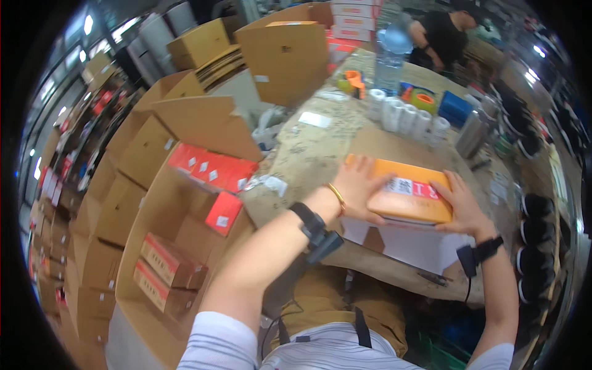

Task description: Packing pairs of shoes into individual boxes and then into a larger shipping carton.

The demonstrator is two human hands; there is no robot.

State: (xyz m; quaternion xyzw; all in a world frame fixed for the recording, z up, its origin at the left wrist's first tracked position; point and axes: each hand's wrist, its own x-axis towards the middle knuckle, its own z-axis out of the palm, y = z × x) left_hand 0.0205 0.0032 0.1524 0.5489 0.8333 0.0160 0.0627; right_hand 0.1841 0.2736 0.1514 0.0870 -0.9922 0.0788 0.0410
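Note:
An orange cardboard box with a white and red printed panel sits near the table's front edge. My left hand grips its left end, fingers over the top and thumb along the near side. Against the right end presses my right hand, fingers on top and thumb low at the near corner. The box is held between both hands. White paper sticks out under it at the near edge; whether it is attached cannot be seen.
Left of the table stands a large open carton with red boxes and brown-sided boxes. White rolls, tape, a large water bottle and a metal flask stand farther back. A person works beyond; shoes line the right.

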